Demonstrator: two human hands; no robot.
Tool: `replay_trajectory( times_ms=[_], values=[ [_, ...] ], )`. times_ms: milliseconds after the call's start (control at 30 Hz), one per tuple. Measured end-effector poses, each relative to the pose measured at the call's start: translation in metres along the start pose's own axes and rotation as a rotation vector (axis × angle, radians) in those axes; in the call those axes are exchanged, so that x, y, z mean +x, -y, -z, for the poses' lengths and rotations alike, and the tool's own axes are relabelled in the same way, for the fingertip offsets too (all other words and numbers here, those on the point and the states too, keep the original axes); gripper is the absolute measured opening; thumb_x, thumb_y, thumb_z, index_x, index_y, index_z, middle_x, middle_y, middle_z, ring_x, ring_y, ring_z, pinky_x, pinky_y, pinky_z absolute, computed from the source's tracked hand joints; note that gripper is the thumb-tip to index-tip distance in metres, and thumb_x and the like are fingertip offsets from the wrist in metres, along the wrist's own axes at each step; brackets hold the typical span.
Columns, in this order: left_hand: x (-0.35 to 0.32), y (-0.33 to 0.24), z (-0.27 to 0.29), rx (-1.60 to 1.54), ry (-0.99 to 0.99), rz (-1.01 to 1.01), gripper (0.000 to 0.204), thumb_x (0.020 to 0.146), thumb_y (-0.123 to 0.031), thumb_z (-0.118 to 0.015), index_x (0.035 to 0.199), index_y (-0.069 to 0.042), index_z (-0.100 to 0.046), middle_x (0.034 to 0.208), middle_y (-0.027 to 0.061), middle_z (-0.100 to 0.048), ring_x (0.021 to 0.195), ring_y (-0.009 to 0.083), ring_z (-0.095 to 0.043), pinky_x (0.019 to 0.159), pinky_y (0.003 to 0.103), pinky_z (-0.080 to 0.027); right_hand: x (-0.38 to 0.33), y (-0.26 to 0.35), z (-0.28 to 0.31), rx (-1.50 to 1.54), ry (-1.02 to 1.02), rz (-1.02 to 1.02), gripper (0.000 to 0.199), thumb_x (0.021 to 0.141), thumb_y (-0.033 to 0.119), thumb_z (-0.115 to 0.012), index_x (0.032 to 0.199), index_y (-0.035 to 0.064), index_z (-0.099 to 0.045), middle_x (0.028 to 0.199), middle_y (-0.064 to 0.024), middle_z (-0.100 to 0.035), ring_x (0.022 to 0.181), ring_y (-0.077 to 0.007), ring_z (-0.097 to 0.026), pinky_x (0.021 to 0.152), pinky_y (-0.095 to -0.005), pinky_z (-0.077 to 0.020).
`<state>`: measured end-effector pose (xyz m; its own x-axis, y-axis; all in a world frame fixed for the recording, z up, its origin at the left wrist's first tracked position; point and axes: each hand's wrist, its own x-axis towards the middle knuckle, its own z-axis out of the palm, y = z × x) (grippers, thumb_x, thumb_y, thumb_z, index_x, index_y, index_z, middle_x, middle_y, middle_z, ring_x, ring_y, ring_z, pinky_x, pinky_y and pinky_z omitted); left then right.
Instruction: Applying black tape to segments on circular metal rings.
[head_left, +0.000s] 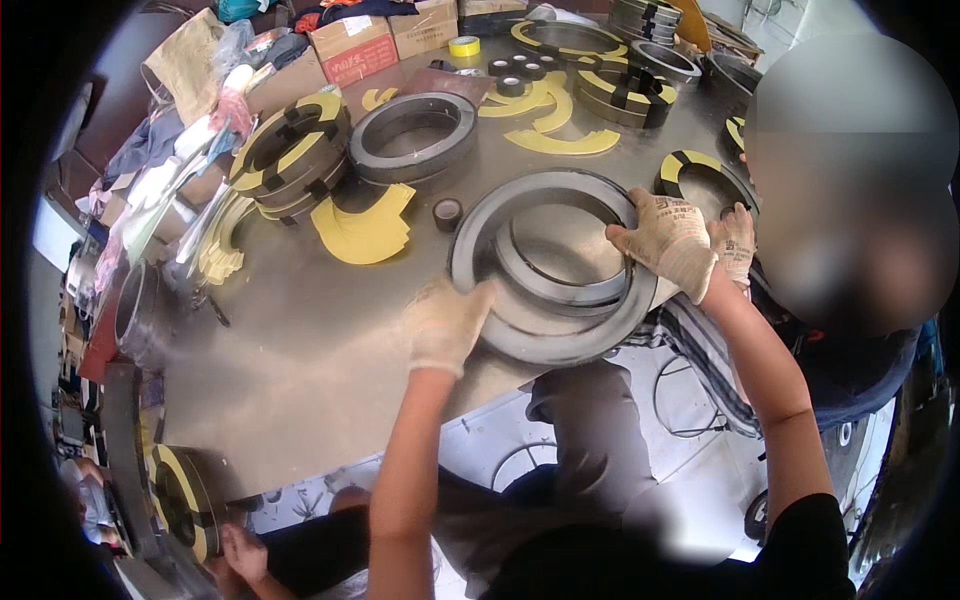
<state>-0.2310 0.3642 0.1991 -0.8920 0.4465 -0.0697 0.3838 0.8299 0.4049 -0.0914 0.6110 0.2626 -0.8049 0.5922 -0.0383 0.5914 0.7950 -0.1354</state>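
Observation:
A large grey ring (482,222) lies at the table's near edge, with a smaller grey ring (530,278) inside its opening. My left hand (443,322), in a pale work glove, grips the large ring's left side, thumb at the rim. Also gloved, my right hand (667,238) closes round the ring's upper right side, with the thumb pointing inward. A black tape roll (447,213) sits just beyond the large ring. Left of it lies a fanned stack of curved yellow pieces (362,225).
A co-worker's gloved hand (735,245) is close behind my right hand, near a yellow-and-black ring (680,172). Farther back stand a grey ring (415,135), taped ring stacks (290,150) and cardboard boxes (350,48). At lower left, another person's hand (243,553) touches a yellow-faced ring (180,500).

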Motion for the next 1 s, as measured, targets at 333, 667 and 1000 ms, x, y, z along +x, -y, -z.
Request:
replay_trajectory(
  times_ms=[333,667,1000],
  values=[
    [-0.109,0.142,0.045,-0.313,-0.155,0.302,0.062,0.076,-0.038,-0.073,0.125,0.0,-0.066,0.113,0.0233,-0.072,0.107,0.0387,-0.069,0.096,0.045,-0.051,-0.042,0.139,-0.064,0.084,0.175,0.401,0.055,0.089,0.046,-0.056,0.114,-0.0025,-0.058,0.094,-0.0225,-0.072,0.091,-0.0398,-0.07,0.085,-0.0476,-0.0523],
    [-0.096,0.161,0.068,-0.049,-0.114,0.385,0.062,0.088,-0.046,-0.065,0.136,-0.008,-0.061,0.107,0.0215,-0.073,0.1,0.0356,-0.071,0.092,0.043,-0.053,-0.001,0.192,-0.063,-0.235,0.245,0.497,0.053,0.093,0.05,-0.056,0.109,-0.0003,-0.059,0.096,-0.0201,-0.073,0.094,-0.0381,-0.071,0.085,-0.0472,-0.0531],
    [-0.122,0.24,0.131,-0.217,-0.618,0.25,0.05,0.104,-0.04,-0.049,0.139,-0.006,-0.059,0.123,0.0143,-0.068,0.114,0.029,-0.062,0.108,0.041,-0.042,0.114,0.344,-0.109,-0.387,-0.007,0.667,0.059,0.092,0.051,-0.06,0.128,0.0042,-0.064,0.126,-0.0122,-0.062,0.123,-0.0294,-0.055,0.098,-0.0426,-0.0445]
  ],
)
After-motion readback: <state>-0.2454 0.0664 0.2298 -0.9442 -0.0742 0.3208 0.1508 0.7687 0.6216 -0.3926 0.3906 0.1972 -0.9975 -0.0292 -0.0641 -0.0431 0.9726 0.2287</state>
